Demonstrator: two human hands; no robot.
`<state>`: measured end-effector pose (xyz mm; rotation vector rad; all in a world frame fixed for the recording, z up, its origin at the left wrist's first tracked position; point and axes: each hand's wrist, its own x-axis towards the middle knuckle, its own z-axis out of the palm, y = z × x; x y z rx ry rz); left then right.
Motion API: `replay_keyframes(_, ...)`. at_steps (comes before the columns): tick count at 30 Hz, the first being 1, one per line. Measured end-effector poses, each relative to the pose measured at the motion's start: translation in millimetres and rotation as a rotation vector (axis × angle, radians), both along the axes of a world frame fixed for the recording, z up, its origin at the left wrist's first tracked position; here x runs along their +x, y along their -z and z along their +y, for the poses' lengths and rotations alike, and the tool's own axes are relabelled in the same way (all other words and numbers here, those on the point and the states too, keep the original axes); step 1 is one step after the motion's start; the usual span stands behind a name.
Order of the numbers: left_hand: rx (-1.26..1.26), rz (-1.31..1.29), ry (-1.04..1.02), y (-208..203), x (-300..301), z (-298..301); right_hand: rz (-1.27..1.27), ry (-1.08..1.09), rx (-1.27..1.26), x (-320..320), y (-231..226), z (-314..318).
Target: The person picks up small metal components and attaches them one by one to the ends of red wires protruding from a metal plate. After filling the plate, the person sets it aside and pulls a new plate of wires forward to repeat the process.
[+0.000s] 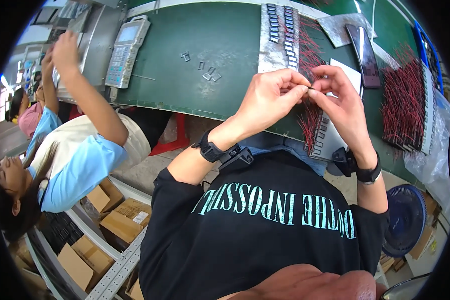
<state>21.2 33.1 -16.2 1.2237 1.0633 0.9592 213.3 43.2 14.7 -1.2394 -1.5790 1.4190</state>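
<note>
Black teal-lettered T-shirt (265, 250), black wrist straps (208, 148)

Beyond our right hand (342, 97) we see a phone (363, 56), and right of that hand, nearer us, a blue fan (405, 219); well left of our left hand (272, 97) are a keypad device (123, 57), a co-worker (80, 182) and cardboard boxes (122, 227).

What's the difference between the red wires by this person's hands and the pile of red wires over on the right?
The nearer wires form a narrow, loose strip; the right-side pile is broader and denser. The left hand and right hand partly cover the nearer wires, while no hand covers the right-side pile. Both consist of thin red strands.
</note>
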Motion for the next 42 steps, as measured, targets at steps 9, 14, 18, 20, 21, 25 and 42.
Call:
replay_keyframes(9, 0.371, 0.79, -0.197, 19.0, -61.7, 66.0, -0.535, -0.073, 0.265, 36.3, -18.3, -32.7)
replay_keyframes(14, 0.497, 0.853, -0.277, 20.4, -59.2, 65.9, -0.583, -0.137, 0.396, 27.4, -21.0, -41.5)
replay_keyframes(18, 0.582, 0.937, -0.395, 23.0, -59.1, 51.1, -0.586, -0.178, 0.492, 22.2, -22.2, -51.3)
replay_keyframes(20, 0.651, 0.975, -0.428, 19.6, -62.9, 42.6, -0.563, -0.195, 0.521, 16.3, -25.5, -62.7)
replay_keyframes(21, 0.681, 0.965, -0.456, 11.9, -64.4, 34.5, -0.608, -0.179, 0.527, 14.9, -28.1, -67.8)
replay_keyframes(25, 0.761, 0.991, -0.527, -5.1, -94.7, 7.9, -0.675, -0.206, 0.603, 8.4, -33.5, -74.4)
replay_keyframes(42, 0.523, 1.398, -0.647, -6.5, -195.7, -36.2, -0.437, -0.113, 0.215, 17.7, -32.3, -65.5)
